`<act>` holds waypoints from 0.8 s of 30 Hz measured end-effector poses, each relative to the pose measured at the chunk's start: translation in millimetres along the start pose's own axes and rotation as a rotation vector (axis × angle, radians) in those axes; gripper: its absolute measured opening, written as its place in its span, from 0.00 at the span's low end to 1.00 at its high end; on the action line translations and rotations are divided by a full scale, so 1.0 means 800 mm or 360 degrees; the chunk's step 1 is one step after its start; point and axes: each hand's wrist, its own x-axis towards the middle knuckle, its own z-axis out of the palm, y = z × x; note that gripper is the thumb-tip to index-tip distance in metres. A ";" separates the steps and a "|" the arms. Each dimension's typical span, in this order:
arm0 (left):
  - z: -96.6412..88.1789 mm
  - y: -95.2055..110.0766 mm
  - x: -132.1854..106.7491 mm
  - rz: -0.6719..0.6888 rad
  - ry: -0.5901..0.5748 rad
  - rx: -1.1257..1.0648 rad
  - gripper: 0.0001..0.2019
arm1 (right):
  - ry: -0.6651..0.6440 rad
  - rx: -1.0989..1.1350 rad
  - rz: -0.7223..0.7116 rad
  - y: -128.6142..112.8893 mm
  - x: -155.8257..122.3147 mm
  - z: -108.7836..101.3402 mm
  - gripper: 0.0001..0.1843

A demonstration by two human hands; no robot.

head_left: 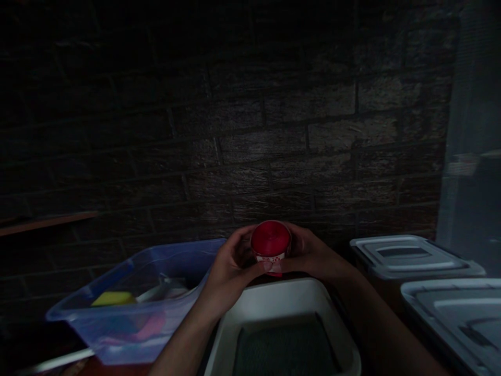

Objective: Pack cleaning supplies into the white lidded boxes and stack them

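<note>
Together, 2 hands [230,263] [311,253] grasp 1 red container [271,240] near 1 white basin [284,297], 2 lids [442,261] [446,310].

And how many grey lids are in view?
2: the far lid, nearer the wall, and the near lid, cut off by the picture's right edge. More could be hidden in the dark.

Brown table [121,369], mostly hidden — blue bin [172,258] on it at left, white tray [313,297] in the middle. Two grey-lidded boxes [410,254] at right — bases too dark to tell.
</note>
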 end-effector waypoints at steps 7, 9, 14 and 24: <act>-0.002 -0.001 0.000 0.0074 -0.0010 0.0021 0.34 | -0.0043 0.0050 -0.0020 0.000 -0.001 -0.002 0.41; 0.000 0.002 0.001 0.0017 -0.0023 -0.0024 0.34 | -0.0065 0.0084 0.0006 0.001 0.000 -0.002 0.38; 0.006 0.003 -0.001 -0.0310 0.0135 -0.0169 0.28 | 0.0110 -0.0061 0.0263 0.012 0.006 0.001 0.26; 0.009 -0.004 -0.004 -0.0625 0.0467 -0.0191 0.34 | 0.0327 0.0033 0.0673 0.021 0.010 0.001 0.36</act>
